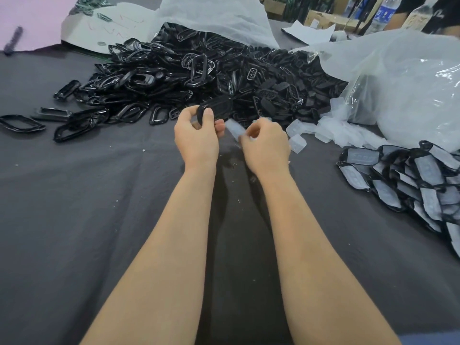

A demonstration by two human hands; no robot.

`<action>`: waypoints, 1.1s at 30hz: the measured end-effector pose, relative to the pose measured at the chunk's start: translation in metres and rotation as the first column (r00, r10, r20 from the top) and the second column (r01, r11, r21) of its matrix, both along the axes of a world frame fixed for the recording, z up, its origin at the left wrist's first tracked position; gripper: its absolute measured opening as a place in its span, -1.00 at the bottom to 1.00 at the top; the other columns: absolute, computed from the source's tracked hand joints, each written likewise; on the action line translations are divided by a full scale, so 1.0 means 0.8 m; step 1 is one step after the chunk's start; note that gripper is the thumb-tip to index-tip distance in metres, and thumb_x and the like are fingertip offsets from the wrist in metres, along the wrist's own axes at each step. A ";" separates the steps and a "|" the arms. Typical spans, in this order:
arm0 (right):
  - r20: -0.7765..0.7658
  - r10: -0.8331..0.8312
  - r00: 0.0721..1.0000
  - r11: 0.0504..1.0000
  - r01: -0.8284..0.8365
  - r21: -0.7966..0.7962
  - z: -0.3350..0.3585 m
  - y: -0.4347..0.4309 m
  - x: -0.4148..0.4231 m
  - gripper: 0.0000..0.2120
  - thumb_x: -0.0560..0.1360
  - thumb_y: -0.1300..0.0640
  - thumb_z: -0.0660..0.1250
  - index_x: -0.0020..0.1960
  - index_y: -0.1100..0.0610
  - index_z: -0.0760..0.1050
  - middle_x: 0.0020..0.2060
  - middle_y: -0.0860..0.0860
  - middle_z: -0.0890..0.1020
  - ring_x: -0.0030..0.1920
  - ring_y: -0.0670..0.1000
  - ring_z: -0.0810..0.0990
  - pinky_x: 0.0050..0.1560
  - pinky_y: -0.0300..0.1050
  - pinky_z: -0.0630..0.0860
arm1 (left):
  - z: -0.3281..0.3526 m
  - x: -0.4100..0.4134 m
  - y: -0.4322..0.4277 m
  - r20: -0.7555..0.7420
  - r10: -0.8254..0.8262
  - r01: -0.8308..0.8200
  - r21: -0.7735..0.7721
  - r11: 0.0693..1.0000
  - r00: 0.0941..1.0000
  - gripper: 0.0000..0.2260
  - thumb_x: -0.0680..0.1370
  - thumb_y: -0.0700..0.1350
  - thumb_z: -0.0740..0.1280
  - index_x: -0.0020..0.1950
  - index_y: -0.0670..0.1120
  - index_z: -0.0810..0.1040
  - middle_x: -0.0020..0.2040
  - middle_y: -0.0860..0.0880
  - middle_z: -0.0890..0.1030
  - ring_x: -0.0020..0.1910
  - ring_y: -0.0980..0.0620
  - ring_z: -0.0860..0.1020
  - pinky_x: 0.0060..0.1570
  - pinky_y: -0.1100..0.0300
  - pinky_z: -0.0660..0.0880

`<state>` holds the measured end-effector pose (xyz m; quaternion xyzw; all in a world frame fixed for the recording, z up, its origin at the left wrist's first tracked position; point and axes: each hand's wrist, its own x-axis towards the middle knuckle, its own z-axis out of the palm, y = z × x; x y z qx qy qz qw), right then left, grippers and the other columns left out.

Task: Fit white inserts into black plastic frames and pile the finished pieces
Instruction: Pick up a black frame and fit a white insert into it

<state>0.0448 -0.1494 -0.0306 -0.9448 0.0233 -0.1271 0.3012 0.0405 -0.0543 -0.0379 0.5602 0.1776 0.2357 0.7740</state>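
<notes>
So this is the fitting step, right at the start of one piece. The left hand point(196, 135) has its thumb and fingers curled round a black frame point(216, 109), held up just off the cloth-covered table point(74, 195). The right hand point(266, 143) is pinching a white insert point(235, 129) between thumb and fingertips. The insert sits in the gap between the two hands, just below the near end of the frame. It looks very close to the frame, maybe touching, but it's a bit blurry there so I honestly can't tell. It doesn't look seated to me. Next move, I'd guess, is lining the insert up with the frame's opening and pressing it in. That probably means getting it the right way round first, then pushing evenly so it doesn't go in crooked, with the left hand keeping the frame steady. As for the stock, the big heap of empty frames point(199, 70) is straight beyond both hands. The loose inserts point(331, 130) spill out of a plastic bag point(410, 90) just past the right hand, on its outer side. The finished pile point(410, 175) is further out to the right of the right hand and a bit nearer the person, so the done piece should end up over there. Judging by the size of that heap, there's plenty left to do.
</notes>
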 end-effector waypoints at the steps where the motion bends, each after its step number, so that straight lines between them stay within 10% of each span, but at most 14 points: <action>1: 0.055 0.000 0.998 0.985 -0.010 0.174 0.002 -0.003 0.000 -0.92 0.52 0.17 0.31 -0.01 0.15 0.53 -0.06 0.02 0.59 0.00 0.04 0.53 0.08 -0.07 0.45 | 0.000 0.000 0.000 0.000 -0.005 0.005 0.005 1.000 1.000 -0.96 0.63 -0.22 0.24 0.06 -0.11 0.44 -0.25 -0.02 0.57 -0.40 0.22 0.58 -0.28 0.34 0.55; 5: 0.132 -0.076 0.988 0.614 -0.058 0.787 0.014 -0.019 0.000 -0.85 0.53 0.32 0.29 -0.14 0.11 0.47 -0.32 -0.03 0.55 -0.29 -0.10 0.55 -0.14 -0.24 0.54 | -0.002 0.000 -0.003 -0.008 -0.037 0.038 0.048 0.998 0.999 -0.91 0.62 -0.21 0.25 0.13 -0.13 0.45 -0.26 -0.03 0.58 -0.40 0.22 0.59 -0.27 0.34 0.54; 7: 0.104 -0.004 0.995 0.342 -0.097 0.935 0.018 -0.022 0.001 -0.83 0.53 0.36 0.30 -0.13 0.12 0.51 -0.36 -0.02 0.54 -0.36 -0.15 0.51 -0.22 -0.31 0.52 | -0.001 -0.002 -0.006 -0.002 -0.079 0.079 0.079 0.994 0.997 -0.91 0.62 -0.23 0.24 0.11 -0.11 0.45 -0.28 -0.03 0.58 -0.40 0.21 0.58 -0.26 0.32 0.56; 9: 0.121 0.094 0.988 0.260 -0.141 0.955 0.018 -0.021 0.001 -0.82 0.52 0.38 0.30 -0.11 0.13 0.55 -0.37 -0.03 0.56 -0.36 -0.15 0.50 -0.23 -0.33 0.50 | -0.001 -0.004 -0.008 0.007 -0.127 0.126 0.112 0.986 0.992 -0.88 0.62 -0.24 0.23 0.01 -0.01 0.45 -0.29 -0.02 0.58 -0.39 0.21 0.58 -0.22 0.28 0.58; 16: 0.260 0.011 0.965 0.793 -0.167 0.585 0.007 -0.013 -0.002 -0.96 0.52 0.27 0.34 -0.05 0.17 0.53 -0.20 -0.04 0.58 -0.16 -0.09 0.57 -0.06 -0.27 0.54 | -0.001 -0.005 -0.010 0.012 -0.241 0.228 0.281 0.932 0.970 -0.80 0.60 -0.24 0.27 -0.07 0.08 0.46 -0.25 0.01 0.64 -0.34 0.23 0.61 -0.22 0.32 0.57; 27: 0.276 -0.075 0.958 0.840 -0.089 0.535 0.004 -0.010 0.004 -1.00 0.54 0.24 0.31 -0.05 0.18 0.49 -0.10 0.07 0.59 -0.10 -0.04 0.53 -0.12 -0.40 0.43 | -0.004 -0.002 -0.013 0.031 -0.302 0.275 0.329 0.903 0.953 -0.84 0.60 -0.29 0.24 0.11 -0.10 0.51 -0.21 -0.06 0.66 -0.30 0.10 0.65 -0.14 0.18 0.62; 33: 0.251 -0.089 0.964 0.795 -0.083 0.602 0.003 -0.008 0.004 -0.97 0.55 0.28 0.29 -0.03 0.24 0.49 -0.22 -0.05 0.54 -0.10 0.07 0.61 0.04 0.04 0.57 | -0.005 -0.001 -0.014 0.030 -0.276 0.247 0.368 0.897 0.961 -0.84 0.60 -0.28 0.25 0.11 -0.07 0.50 -0.26 0.02 0.65 -0.32 0.18 0.64 -0.12 0.21 0.62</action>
